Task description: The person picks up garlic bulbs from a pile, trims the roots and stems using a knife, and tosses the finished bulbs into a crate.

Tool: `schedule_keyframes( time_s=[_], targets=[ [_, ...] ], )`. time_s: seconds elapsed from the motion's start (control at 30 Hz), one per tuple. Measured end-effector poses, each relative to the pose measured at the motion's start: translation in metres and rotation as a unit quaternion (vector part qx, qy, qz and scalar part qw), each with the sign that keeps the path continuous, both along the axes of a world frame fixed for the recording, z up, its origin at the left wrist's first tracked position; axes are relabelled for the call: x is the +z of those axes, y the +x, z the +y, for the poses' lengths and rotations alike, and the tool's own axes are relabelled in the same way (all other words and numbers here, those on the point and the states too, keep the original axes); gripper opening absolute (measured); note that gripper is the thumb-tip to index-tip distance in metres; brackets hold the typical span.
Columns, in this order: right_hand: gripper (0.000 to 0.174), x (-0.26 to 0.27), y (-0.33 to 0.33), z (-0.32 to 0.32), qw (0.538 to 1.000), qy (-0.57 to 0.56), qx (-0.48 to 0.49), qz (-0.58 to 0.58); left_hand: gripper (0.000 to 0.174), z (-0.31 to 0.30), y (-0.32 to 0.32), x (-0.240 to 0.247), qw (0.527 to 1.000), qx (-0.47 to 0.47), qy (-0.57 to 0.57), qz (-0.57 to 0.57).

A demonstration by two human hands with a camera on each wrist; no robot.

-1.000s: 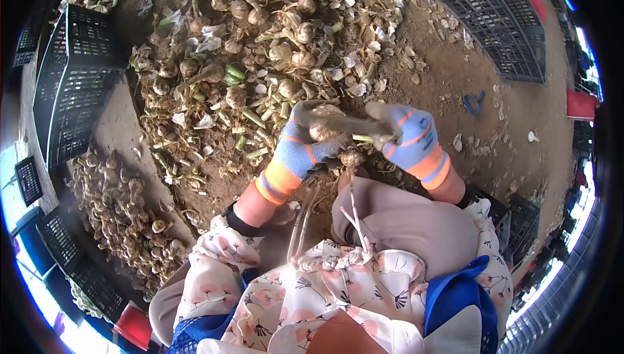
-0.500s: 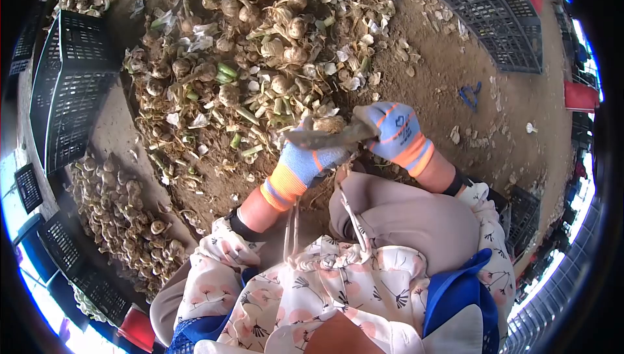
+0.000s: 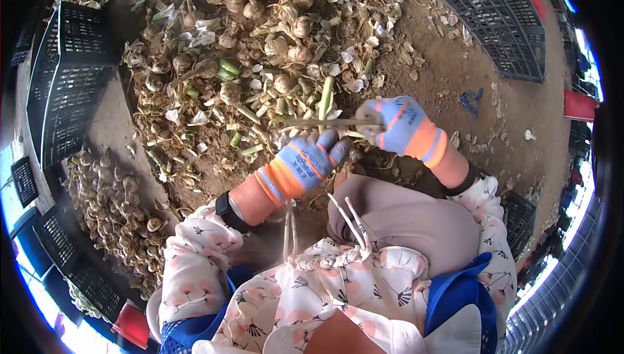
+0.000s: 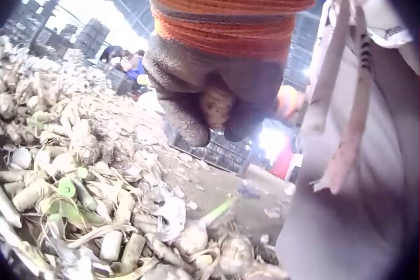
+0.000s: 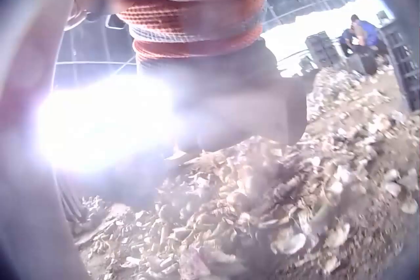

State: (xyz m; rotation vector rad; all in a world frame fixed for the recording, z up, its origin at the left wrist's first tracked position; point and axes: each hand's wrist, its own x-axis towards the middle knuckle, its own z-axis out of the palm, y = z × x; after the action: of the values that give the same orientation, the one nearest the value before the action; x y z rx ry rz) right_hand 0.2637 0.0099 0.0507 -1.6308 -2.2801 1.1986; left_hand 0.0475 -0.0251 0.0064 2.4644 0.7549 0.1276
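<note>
In the head view the gloved left hand (image 3: 305,162) is palm down over the garlic heap (image 3: 276,49), its fingers bent. Between those fingers in the left wrist view is a small tan piece (image 4: 217,104), which looks like part of a garlic bulb. Just right of it, the gloved right hand (image 3: 400,126) grips a flat, dark knife-like tool (image 3: 325,122), its thin length pointing left above the left hand's fingers. A pale green stalk (image 3: 326,97) stands up beyond the tool. Glare and blur cover much of the right wrist view.
Black slatted crates stand at the left (image 3: 78,81) and upper right (image 3: 497,23). More bulbs (image 3: 110,211) lie in a pile at the lower left. A blue item (image 3: 472,101) is on the soil at the right. The person's knee (image 3: 403,214) is close below the hands.
The left hand has turned palm down and moved slightly lower, and the bulb seen at its fingers is hidden from above. The tool now appears thinner, edge on. A green stalk has come into view.
</note>
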Motion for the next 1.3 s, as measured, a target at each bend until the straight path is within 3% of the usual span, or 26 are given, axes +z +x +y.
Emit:
schedule_keyframes(
  time_s=[0.07,0.23,0.3,0.37,0.43,0.47,0.5,0.53,0.57,0.63,0.67,0.7,0.77,0.8,0.83,0.87,0.9,0.93,1.0,1.03,1.07,1.1,1.17,1.23,1.27,1.3],
  targets=[
    [0.039,-0.011,-0.007,0.004,0.988,-0.044,0.105,-0.105,0.037,-0.005,0.0,-0.002,0.999,-0.013,0.04,-0.005],
    [0.042,-0.035,-0.011,-0.003,0.985,-0.052,0.123,-0.113,0.033,-0.004,-0.002,0.002,0.986,-0.027,0.155,-0.055],
    [0.036,-0.049,-0.004,-0.01,0.995,-0.092,0.046,0.008,0.031,-0.008,-0.007,0.001,0.982,-0.011,0.169,-0.085],
    [0.03,-0.045,0.012,-0.011,0.987,-0.131,0.035,-0.08,0.023,-0.003,-0.031,0.017,0.97,-0.061,0.227,-0.055],
    [0.029,-0.059,0.035,-0.026,0.977,-0.147,0.021,-0.155,0.019,-0.004,-0.095,0.015,1.0,-0.009,-0.021,-0.019],
    [0.03,-0.059,0.041,-0.039,0.986,-0.135,-0.074,-0.065,0.017,-0.005,-0.133,0.017,0.994,0.019,0.103,0.008],
    [0.03,-0.06,0.043,-0.049,0.978,-0.121,-0.171,0.025,0.02,-0.023,-0.197,-0.009,0.957,0.024,0.199,0.212],
    [0.034,-0.062,0.041,-0.053,0.991,-0.044,-0.123,-0.004,0.033,-0.032,-0.256,-0.019,0.911,0.142,0.006,0.387],
    [0.034,-0.067,0.036,-0.057,0.991,-0.047,-0.125,-0.002,0.035,-0.04,-0.322,-0.019,0.881,0.238,-0.001,0.408],
    [0.035,-0.083,0.024,-0.064,0.984,0.108,-0.039,-0.134,0.038,-0.02,-0.349,0.04,0.672,0.354,-0.182,0.625],
    [0.038,-0.096,0.022,-0.063,0.992,0.035,-0.044,-0.115,0.063,-0.052,-0.445,0.01,0.706,0.471,-0.112,0.517],
    [0.038,-0.105,0.023,-0.06,0.992,0.039,-0.048,-0.114,0.063,-0.04,-0.413,0.023,0.707,0.472,-0.107,0.515],
    [0.041,-0.115,0.026,-0.056,0.967,-0.181,-0.143,-0.111,0.055,-0.013,-0.315,0.056,0.756,0.451,-0.147,0.451],
    [0.041,-0.109,0.024,-0.056,0.967,-0.178,-0.141,-0.111,0.06,-0.003,-0.271,0.047,0.774,0.441,-0.176,0.419],
    [0.038,-0.095,0.021,-0.056,0.945,-0.218,-0.239,0.057,0.065,0.007,-0.227,0.039,0.788,0.431,-0.208,0.387],
    [0.035,-0.079,0.017,-0.058,0.884,-0.25,-0.325,0.224,0.071,-0.017,-0.232,-0.032,0.806,0.487,-0.334,0.028],
    [0.032,-0.065,0.014,-0.058,0.789,-0.271,-0.397,0.383,0.073,-0.002,-0.14,0.016,0.812,0.468,-0.344,0.057],
    [0.032,-0.052,0.004,-0.057,0.701,-0.326,-0.434,0.463,0.075,0.002,-0.094,0.028,0.723,0.462,-0.503,-0.097],
    [0.03,-0.068,-0.001,-0.07,0.603,-0.345,-0.405,0.594,0.078,-0.004,-0.032,0.022,0.611,0.434,-0.591,-0.298],
    [0.029,-0.05,-0.009,-0.062,0.679,-0.327,-0.304,0.583,0.077,-0.004,-0.006,0.023,0.539,0.408,-0.633,-0.377],
    [0.031,-0.037,-0.021,-0.059,0.702,-0.334,-0.307,0.549,0.07,-0.002,0.009,0.02,0.509,0.339,-0.639,-0.466],
    [0.033,-0.031,-0.028,-0.057,0.724,-0.341,-0.309,0.514,0.064,0.0,0.011,0.03,0.466,0.318,-0.69,-0.453],
    [0.034,-0.047,-0.021,-0.061,0.693,-0.391,-0.274,0.54,0.061,-0.004,0.025,0.032,0.446,0.314,-0.651,-0.528],
    [0.035,-0.036,-0.022,-0.058,0.707,-0.381,-0.298,0.516,0.061,-0.002,0.024,0.04,0.451,0.312,-0.644,-0.534],
    [0.036,-0.052,-0.008,-0.057,0.79,-0.324,-0.251,0.456,0.062,-0.001,0.024,0.039,0.491,0.31,-0.61,-0.539],
    [0.036,-0.052,0.002,-0.054,0.789,-0.324,-0.252,0.457,0.063,-0.001,0.023,0.038,0.528,0.309,-0.575,-0.543]
  ],
)
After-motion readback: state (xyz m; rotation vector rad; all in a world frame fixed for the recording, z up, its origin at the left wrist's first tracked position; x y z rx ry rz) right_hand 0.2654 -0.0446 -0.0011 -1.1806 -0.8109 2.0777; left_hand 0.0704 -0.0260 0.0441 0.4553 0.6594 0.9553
